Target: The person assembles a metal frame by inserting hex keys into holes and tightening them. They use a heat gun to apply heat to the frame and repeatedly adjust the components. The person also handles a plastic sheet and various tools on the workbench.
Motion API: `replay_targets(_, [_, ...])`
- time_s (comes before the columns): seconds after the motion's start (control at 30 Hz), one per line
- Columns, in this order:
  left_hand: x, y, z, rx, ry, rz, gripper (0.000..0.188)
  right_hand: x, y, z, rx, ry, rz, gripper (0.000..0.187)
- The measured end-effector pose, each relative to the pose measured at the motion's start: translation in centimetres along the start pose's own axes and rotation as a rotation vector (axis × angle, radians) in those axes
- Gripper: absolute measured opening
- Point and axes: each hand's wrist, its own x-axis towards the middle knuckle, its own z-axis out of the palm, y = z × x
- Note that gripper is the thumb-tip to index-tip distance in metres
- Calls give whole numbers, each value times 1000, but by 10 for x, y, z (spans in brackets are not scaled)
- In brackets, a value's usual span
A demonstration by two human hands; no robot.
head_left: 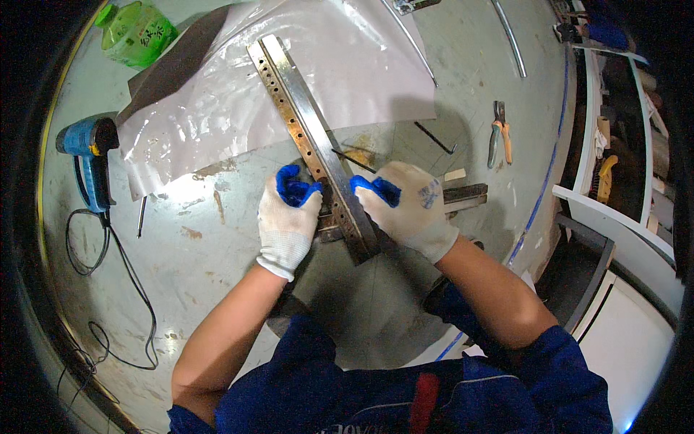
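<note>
A long metal bar (306,108) with a row of holes along its brownish left side slants across the middle, its near end lower right. My left hand (290,213), in a white glove with blue fingertips, closes against the bar's left edge. On the other side my right hand (408,206), gloved alike, is closed with its thumb by the bar. From it a thin black rod (354,160), which looks like a hex key, reaches over to the bar; its other end is hidden by the glove. Beneath the bar lies a dark metal block (466,194), partly covered by my hands.
A second hex key (436,138) and orange-handled pliers (499,137) lie on the floor to the right. Left are a blue heat gun (92,163) with a trailing cord and a green bottle (137,32). A glossy sheet (210,101) spreads behind the bar. Shelving (611,130) stands right.
</note>
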Motion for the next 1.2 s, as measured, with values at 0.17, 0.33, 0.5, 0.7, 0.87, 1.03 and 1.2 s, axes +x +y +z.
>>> replay_targets(0.17, [-13, 1, 19, -57, -133, 330, 59, 3, 2, 27, -81, -1, -179, 29])
replay_targets(0.33, [-8, 9, 19, 3, -215, 343, 43, 6, -9, 29, 23, -61, -85, 25])
replay_targets(0.5, [-4, 0, 21, -42, -180, 354, 41, 9, -20, 41, -30, -29, 77, 30])
replay_targets(0.7, [-7, -2, 19, -34, -168, 318, 49, 16, -14, 47, -109, -93, 159, 23])
replay_targets(0.87, [-9, -3, 21, -54, -123, 306, 55, 29, -17, 43, -178, -146, 43, 18])
replay_targets(1.03, [-14, -9, 17, -72, -129, 229, 57, 48, -28, 34, -291, -257, 29, 16])
replay_targets(1.2, [-14, -9, 10, -133, -156, 140, 58, 69, -26, 26, -383, -301, -69, 17])
